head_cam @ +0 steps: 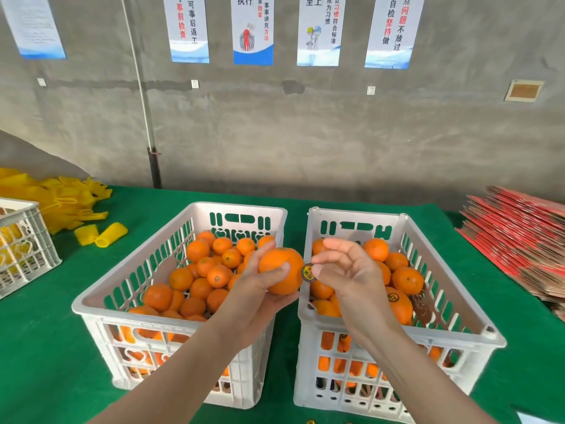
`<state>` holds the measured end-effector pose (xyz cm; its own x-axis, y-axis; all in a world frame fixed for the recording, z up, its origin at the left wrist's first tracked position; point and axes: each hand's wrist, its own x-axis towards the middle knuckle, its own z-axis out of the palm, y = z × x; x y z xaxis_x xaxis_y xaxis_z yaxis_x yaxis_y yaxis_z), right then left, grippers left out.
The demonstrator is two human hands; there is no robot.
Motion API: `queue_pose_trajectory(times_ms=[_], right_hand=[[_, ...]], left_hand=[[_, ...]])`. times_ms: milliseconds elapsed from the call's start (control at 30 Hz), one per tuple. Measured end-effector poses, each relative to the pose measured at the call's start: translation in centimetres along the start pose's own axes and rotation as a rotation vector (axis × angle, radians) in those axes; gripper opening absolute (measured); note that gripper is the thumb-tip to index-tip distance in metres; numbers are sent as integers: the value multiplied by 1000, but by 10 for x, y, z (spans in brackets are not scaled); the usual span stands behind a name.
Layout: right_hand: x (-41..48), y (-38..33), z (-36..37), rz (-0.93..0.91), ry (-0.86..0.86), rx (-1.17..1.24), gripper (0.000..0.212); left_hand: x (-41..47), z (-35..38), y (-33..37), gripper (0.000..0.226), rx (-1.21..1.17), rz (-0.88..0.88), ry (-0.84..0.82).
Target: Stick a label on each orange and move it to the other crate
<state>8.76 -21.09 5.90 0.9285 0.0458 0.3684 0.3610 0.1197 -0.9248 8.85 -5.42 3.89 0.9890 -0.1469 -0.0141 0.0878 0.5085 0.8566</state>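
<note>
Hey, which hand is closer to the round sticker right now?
Right. The right hand pinches the sticker at its fingertips. The left hand grips the orange just to the sticker's left and does not hold the sticker.

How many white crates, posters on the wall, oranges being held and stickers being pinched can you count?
White crates: 3
Wall posters: 5
Orange held in the left hand: 1
Label pinched by the right hand: 1
Total: 10
</note>
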Motion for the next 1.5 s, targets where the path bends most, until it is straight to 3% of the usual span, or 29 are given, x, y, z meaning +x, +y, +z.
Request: queue_pose_trajectory(times_ms=[333, 600, 1000, 1133, 1233, 1333, 1433, 1500], right_hand=[[3, -11, 2, -108, -91, -318, 24], [-3, -7, 13, -73, -88, -399, 29], [-6, 0, 20, -198, -28, -485, 37], [-10, 7, 17, -231, -28, -442, 52], [-17, 14, 14, -190, -132, -385, 52], [-27, 29, 15, -313, -221, -491, 64], [-22, 43, 8, -409, -148, -557, 74], [-11, 46, -1, -397, -87, -561, 75]], left_hand=[[-1, 6, -2, 62, 5, -40, 16], [1, 8, -3, 60, -24, -67, -2], [-4, 13, -5, 62, 6, -16, -5], [-7, 11, -7, 49, 9, 68, -18], [-9, 6, -9, 50, 42, 90, -25], [-7, 4, -13, 48, 50, 69, -7], [-2, 7, -25, 39, 118, 47, -15], [8, 12, -30, 45, 274, 84, 15]])
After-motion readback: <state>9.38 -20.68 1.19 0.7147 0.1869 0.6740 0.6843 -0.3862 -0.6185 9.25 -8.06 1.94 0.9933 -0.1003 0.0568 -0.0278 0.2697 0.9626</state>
